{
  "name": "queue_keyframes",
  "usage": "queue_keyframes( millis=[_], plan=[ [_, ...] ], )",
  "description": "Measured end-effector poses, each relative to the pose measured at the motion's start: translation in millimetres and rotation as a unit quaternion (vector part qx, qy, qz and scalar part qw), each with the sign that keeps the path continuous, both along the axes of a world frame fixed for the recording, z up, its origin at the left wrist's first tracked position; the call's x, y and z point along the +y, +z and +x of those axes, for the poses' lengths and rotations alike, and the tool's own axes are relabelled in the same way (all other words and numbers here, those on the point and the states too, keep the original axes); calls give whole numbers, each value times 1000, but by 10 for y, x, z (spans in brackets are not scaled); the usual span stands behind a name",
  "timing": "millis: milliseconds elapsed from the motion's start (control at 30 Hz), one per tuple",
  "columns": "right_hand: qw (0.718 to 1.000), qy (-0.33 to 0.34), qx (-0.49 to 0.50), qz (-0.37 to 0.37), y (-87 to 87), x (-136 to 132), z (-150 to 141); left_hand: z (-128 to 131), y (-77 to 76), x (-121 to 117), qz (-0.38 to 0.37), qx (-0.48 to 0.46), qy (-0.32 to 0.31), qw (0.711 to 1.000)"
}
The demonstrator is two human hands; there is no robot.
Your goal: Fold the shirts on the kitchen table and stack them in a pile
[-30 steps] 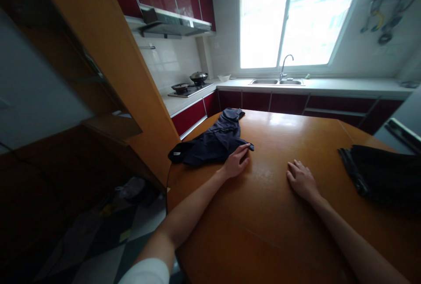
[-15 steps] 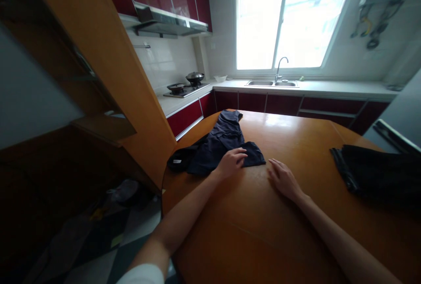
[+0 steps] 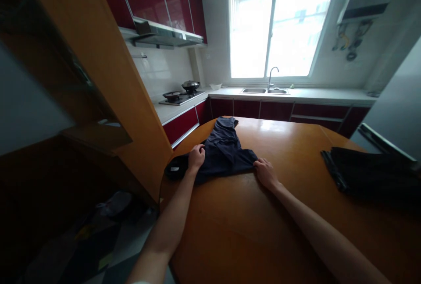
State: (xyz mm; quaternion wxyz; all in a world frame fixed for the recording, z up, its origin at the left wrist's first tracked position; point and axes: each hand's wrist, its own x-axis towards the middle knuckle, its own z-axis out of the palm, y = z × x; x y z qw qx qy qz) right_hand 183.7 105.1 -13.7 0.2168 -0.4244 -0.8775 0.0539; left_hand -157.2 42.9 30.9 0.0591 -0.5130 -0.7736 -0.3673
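A dark navy garment lies partly folded on the wooden table, one part stretching toward the far edge. Its exact kind is hard to make out; a small white label shows on the black part at its left. My left hand is closed on the cloth near that part, fingers curled inward. At the garment's right corner, my right hand grips the edge between thumb and fingers. Both forearms reach in from the near side.
The round-ended wooden table fills the middle. Black folded cloth lies at its right. A wooden cabinet frame stands close on the left. Beyond are a counter with a sink and a stove with pans.
My left hand has moved left across the garment and closed on it. My right hand has moved left to its right corner and taken hold. The front part now lies more spread out.
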Motion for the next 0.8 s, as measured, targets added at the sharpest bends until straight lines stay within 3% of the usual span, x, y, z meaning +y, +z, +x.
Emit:
queue_keyframes(
  millis=[233, 400, 600, 800],
  plan=[
    [993, -107, -23, 40, -177, 24, 1021, 62, -166, 114, -109, -23, -73, 991],
    [989, -139, -31, 34, -241, -92, 1592, 191, -323, 104, -173, 3, -100, 980],
    [989, -144, -11, 28, -311, -458, 2117, 287, -410, 136, -203, 57, -56, 976],
    [986, -160, 43, 22, -431, -984, 2583, 459, -358, 226, -209, 62, -3, 976]
  ],
)
